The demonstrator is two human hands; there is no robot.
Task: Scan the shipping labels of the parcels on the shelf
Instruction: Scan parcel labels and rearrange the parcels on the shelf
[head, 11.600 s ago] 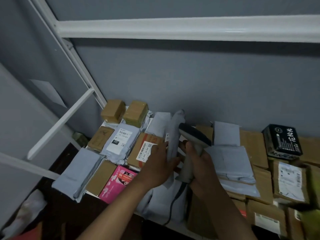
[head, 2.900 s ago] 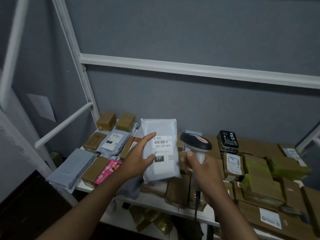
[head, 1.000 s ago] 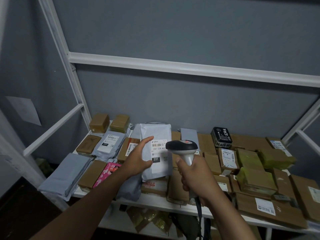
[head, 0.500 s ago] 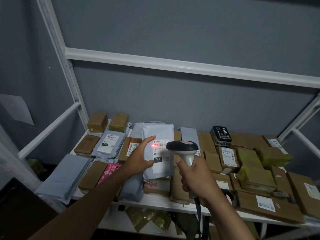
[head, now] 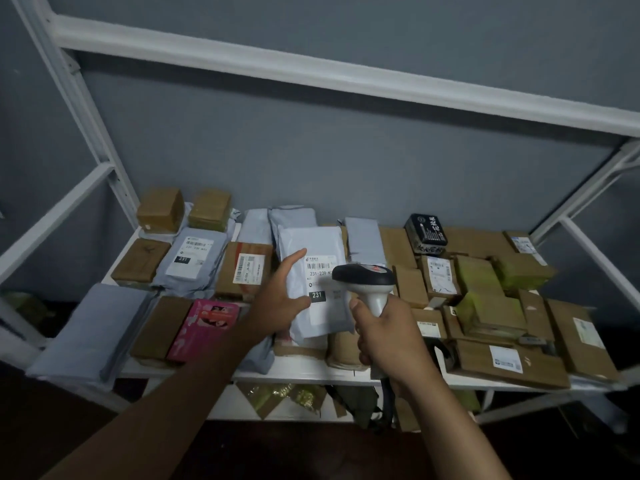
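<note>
My left hand [head: 282, 299] holds a white poly mailer [head: 313, 244] by its left edge, thumb on its face, label side up above the middle of the shelf. Its shipping label [head: 320, 271] reads 231-239 with a black 231 tag. My right hand [head: 384, 336] grips the handle of a corded barcode scanner [head: 363, 277], whose dark head covers the label's right part. No red beam shows on the label.
The white metal shelf [head: 301, 370] carries several brown boxes, grey mailers, a pink box [head: 206, 325] front left and a black box [head: 426, 233] at the back. White frame bars [head: 93, 109] rise left and right. More bags lie on the level below.
The red scan light seen on the label half a second ago is gone. The mailer has come lower and nearer the shelf pile, and the scanner stays over its label.
</note>
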